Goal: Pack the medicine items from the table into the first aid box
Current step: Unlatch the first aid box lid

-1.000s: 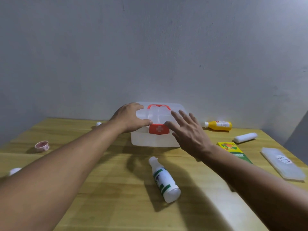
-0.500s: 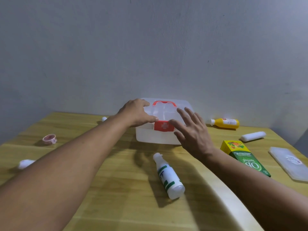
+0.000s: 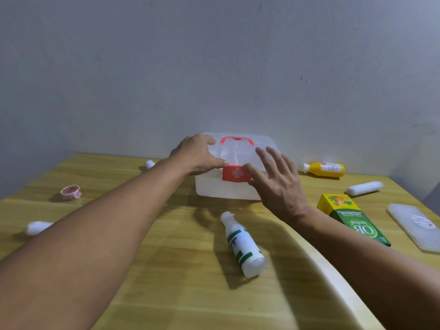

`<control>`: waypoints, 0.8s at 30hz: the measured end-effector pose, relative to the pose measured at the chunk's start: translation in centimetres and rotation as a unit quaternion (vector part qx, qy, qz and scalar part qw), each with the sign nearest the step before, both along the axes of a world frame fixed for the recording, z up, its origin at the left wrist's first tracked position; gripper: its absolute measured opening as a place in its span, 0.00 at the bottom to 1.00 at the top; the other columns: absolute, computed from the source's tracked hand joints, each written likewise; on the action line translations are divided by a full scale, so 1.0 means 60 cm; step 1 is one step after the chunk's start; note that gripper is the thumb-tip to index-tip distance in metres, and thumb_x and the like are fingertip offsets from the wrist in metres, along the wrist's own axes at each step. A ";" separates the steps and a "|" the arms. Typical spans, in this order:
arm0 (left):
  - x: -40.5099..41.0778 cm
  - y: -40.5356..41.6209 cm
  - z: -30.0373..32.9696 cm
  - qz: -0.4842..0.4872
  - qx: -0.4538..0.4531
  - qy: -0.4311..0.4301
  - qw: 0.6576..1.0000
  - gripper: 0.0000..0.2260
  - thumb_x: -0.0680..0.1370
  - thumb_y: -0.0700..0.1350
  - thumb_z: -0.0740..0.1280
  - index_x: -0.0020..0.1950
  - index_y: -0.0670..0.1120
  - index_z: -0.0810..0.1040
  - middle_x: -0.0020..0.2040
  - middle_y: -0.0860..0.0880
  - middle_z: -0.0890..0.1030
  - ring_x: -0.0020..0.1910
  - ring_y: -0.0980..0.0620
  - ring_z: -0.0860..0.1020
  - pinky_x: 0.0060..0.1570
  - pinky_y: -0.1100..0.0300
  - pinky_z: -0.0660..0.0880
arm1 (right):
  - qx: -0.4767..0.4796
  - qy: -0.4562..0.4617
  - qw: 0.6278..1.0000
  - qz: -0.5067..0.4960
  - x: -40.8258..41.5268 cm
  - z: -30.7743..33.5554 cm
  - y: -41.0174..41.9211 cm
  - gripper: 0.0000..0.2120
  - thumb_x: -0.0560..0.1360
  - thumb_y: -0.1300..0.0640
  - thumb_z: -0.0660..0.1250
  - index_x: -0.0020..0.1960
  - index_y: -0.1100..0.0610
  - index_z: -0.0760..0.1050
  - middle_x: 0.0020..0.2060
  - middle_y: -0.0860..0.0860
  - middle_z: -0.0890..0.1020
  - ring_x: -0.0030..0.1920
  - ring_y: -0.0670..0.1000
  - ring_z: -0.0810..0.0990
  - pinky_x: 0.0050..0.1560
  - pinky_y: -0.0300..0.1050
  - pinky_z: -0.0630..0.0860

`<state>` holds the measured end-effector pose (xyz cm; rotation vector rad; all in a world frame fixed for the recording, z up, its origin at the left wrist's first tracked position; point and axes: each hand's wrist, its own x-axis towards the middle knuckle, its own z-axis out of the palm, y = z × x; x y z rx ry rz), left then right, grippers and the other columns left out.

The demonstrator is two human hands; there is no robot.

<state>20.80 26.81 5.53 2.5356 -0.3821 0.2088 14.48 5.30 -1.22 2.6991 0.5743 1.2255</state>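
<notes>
The translucent white first aid box (image 3: 214, 189) stands closed at the table's far middle, with a red handle (image 3: 235, 140) and a red latch (image 3: 234, 173). My left hand (image 3: 197, 156) grips the lid's front left corner, thumb beside the latch. My right hand (image 3: 278, 184) has fingers spread, thumb tip touching the latch's right side. Around it lie a white bottle with green stripes (image 3: 241, 242), a yellow bottle (image 3: 325, 169), a green-and-yellow box (image 3: 352, 219), and a white gauze roll (image 3: 364, 188).
A pink tape roll (image 3: 71, 192) and two small white rolls (image 3: 35, 227) (image 3: 150, 164) lie on the left of the wooden table (image 3: 166, 282). A flat translucent case (image 3: 416, 226) sits at the right edge. A grey wall stands close behind.
My right hand moved in toward the latch until its thumb touches it. The left hand stays on the lid. The view shifted slightly downward.
</notes>
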 end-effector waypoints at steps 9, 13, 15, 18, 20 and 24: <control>-0.004 -0.003 0.000 0.016 0.026 -0.008 1.000 0.36 0.67 0.63 0.70 0.71 0.51 0.69 0.73 0.50 0.68 0.70 0.46 0.68 0.64 0.52 0.66 | -0.002 0.031 1.000 -0.001 -0.005 0.007 0.004 0.21 0.76 0.56 0.67 0.66 0.52 0.64 0.68 0.67 0.71 0.67 0.70 0.68 0.60 0.66 0.70; -0.003 -0.006 0.030 -0.002 0.051 0.033 0.998 0.25 0.73 0.64 0.61 0.61 0.49 0.77 0.69 0.47 0.73 0.64 0.44 0.72 0.59 0.51 0.68 | 0.026 0.051 0.998 -0.006 -0.013 0.023 0.009 0.15 0.76 0.57 0.66 0.63 0.55 0.75 0.65 0.65 0.74 0.65 0.70 0.71 0.62 0.70 0.68; -0.004 0.000 0.038 -0.026 0.009 0.052 0.998 0.24 0.75 0.64 0.58 0.54 0.46 0.80 0.63 0.45 0.77 0.59 0.44 0.74 0.58 0.51 0.70 | 0.053 0.062 0.997 -0.007 -0.015 0.032 0.014 0.12 0.77 0.59 0.64 0.60 0.56 0.76 0.65 0.63 0.75 0.66 0.68 0.71 0.64 0.71 0.65; -0.012 0.012 0.026 -0.035 -0.101 0.045 0.993 0.30 0.75 0.65 0.57 0.66 0.45 0.73 0.69 0.46 0.72 0.68 0.45 0.69 0.68 0.47 0.64 | 0.102 0.079 0.992 0.004 -0.020 0.040 0.020 0.09 0.79 0.60 0.61 0.57 0.57 0.76 0.65 0.61 0.75 0.69 0.66 0.68 0.67 0.70 0.63; -0.015 0.018 0.012 -0.034 -0.166 0.034 0.985 0.29 0.76 0.63 0.55 0.69 0.45 0.71 0.72 0.47 0.70 0.70 0.47 0.67 0.70 0.48 0.62 | 0.141 0.079 0.987 0.018 -0.023 0.049 0.028 0.09 0.80 0.59 0.59 0.56 0.57 0.76 0.65 0.59 0.76 0.70 0.65 0.68 0.67 0.69 0.63; -0.021 0.021 -0.013 -0.004 -0.320 0.056 0.946 0.27 0.79 0.62 0.50 0.71 0.48 0.69 0.71 0.49 0.70 0.70 0.48 0.68 0.69 0.55 0.62 | 0.204 0.080 0.975 0.040 -0.028 0.076 0.045 0.11 0.81 0.57 0.57 0.57 0.57 0.75 0.64 0.57 0.77 0.70 0.63 0.69 0.64 0.65 0.68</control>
